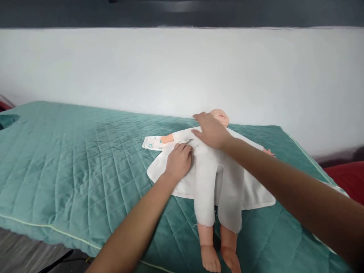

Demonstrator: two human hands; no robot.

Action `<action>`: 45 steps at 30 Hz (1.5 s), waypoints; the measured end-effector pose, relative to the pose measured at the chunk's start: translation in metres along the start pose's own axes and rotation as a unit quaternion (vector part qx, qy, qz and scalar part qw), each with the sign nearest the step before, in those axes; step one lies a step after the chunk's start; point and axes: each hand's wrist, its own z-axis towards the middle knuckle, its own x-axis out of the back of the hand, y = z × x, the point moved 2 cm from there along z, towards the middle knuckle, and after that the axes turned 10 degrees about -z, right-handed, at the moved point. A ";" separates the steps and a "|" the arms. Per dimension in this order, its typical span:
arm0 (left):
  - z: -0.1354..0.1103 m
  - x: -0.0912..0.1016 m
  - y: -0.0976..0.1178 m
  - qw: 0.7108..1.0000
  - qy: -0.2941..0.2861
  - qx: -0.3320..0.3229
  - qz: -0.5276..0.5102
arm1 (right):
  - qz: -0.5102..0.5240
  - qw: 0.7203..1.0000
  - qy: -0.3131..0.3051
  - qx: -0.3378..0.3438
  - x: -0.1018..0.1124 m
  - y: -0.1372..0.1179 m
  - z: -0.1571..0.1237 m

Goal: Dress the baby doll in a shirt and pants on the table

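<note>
A baby doll in a white one-piece suit lies on its back on a white cloth spread over a green quilted cover. Its head points toward the wall and its bare feet toward me. My right hand lies flat on the doll's chest with the fingers stretched out. My left hand rests at the doll's side under its outstretched arm, fingers curled and pinched on the suit fabric. A small printed cloth piece lies by the doll's hand.
The green cover lies over a padded table whose near edge carries a pale piping line. A white wall stands close behind. Something red shows at the right, past the table's edge.
</note>
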 end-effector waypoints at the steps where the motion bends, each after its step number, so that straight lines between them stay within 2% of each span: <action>1: 0.001 0.002 -0.004 0.999 -0.003 -0.006 0.043 | -0.006 0.999 -0.021 0.035 -0.008 -0.015 0.006; 4: 0.005 0.008 -0.020 0.994 0.000 0.032 0.106 | -0.042 0.993 -0.095 0.063 -0.037 -0.042 0.023; 6: 0.008 0.010 -0.028 0.992 -0.002 0.066 0.108 | -0.062 0.986 -0.142 0.058 -0.052 -0.048 0.034; 8: 0.011 0.011 -0.033 0.990 0.002 0.093 0.107 | -0.067 0.983 -0.164 0.058 -0.059 -0.048 0.041; 12: 0.017 0.013 -0.040 0.990 0.020 0.118 0.080 | -0.062 0.983 -0.166 0.054 -0.052 -0.040 0.043; 16: 0.021 0.020 -0.051 0.983 0.086 0.156 -0.050 | -0.023 0.989 -0.144 0.028 -0.039 -0.026 0.035; 19: 0.021 0.026 -0.059 0.954 0.154 0.176 -0.188 | 0.017 0.992 -0.124 0.015 -0.034 -0.017 0.028; 22: 0.019 0.030 -0.065 0.920 0.201 0.192 -0.277 | 0.025 0.991 -0.129 0.013 -0.031 -0.013 0.020; 25: 0.017 0.030 -0.071 0.885 0.213 0.213 -0.356 | 0.007 0.988 -0.149 0.029 -0.029 -0.015 0.012; 29: 0.015 0.029 -0.073 0.824 0.231 0.238 -0.459 | -0.038 0.986 -0.159 0.040 -0.026 -0.022 0.001; 33: 0.013 0.033 -0.066 0.792 0.255 0.232 -0.504 | -0.073 0.983 -0.166 0.034 -0.027 -0.028 -0.007; 35: 0.012 0.034 -0.060 0.794 0.249 0.227 -0.506 | -0.083 0.982 -0.165 0.026 -0.028 -0.030 -0.009; 39: 0.010 0.032 -0.047 0.841 0.222 0.191 -0.455 | -0.102 0.982 -0.157 0.023 -0.034 -0.033 -0.008; 45: 0.012 0.018 -0.035 0.903 0.091 0.123 -0.402 | -0.126 0.983 -0.133 0.016 -0.050 -0.041 -0.001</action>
